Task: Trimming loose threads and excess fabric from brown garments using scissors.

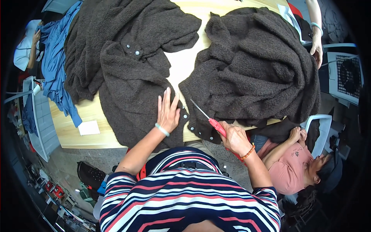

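Observation:
My left hand [169, 116] lies flat on a dark brown knitted garment [127, 73], fingers stretched out, close to its edge with shiny buttons [185, 116]. In my right hand [235, 137] is a red-handled tool [217, 127] with a thin, pointed metal blade; whether it is a pair of scissors I cannot tell. Its tip points up and left over the left edge of a second dark brown knitted garment [255, 65]. Several shiny buttons [200, 133] dot that garment's near edge, left of my right hand.
Pale wooden table [69, 135] under the garments. Blue cloth [58, 65] hangs over its left side near a white paper [89, 128]. A co-worker in pink [288, 170] handles dark cloth at the right; another person's hand [317, 52] touches the right garment. Another person [29, 50] is at far left.

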The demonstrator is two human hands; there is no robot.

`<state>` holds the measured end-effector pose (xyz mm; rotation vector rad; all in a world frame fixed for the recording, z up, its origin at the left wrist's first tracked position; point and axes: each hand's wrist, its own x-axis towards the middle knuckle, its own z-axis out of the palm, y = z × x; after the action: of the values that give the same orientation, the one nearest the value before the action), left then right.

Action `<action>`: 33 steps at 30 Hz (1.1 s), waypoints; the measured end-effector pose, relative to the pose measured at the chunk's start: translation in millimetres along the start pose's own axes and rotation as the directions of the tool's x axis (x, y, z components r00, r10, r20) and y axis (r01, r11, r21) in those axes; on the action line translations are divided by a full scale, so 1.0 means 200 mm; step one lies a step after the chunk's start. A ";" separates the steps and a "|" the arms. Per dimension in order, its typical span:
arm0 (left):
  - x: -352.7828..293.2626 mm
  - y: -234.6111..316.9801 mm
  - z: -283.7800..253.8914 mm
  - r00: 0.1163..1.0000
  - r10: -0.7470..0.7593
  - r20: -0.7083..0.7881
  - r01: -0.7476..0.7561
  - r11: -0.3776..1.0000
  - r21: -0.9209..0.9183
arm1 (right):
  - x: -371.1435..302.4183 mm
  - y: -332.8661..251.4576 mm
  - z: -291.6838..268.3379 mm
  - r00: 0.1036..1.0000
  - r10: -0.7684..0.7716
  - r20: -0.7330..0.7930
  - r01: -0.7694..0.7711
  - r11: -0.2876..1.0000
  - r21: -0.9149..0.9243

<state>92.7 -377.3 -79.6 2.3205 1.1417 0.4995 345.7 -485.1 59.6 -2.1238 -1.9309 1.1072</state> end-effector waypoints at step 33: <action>-0.06 0.01 0.12 0.942 -0.102 0.318 0.011 0.961 0.278 | 0.02 -0.07 0.18 0.998 0.001 -0.059 -0.006 0.996 -0.084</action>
<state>98.6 -394.4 -98.4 2.4703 1.1648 -0.0789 314.5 -493.9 38.7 -2.1771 -1.9819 0.9685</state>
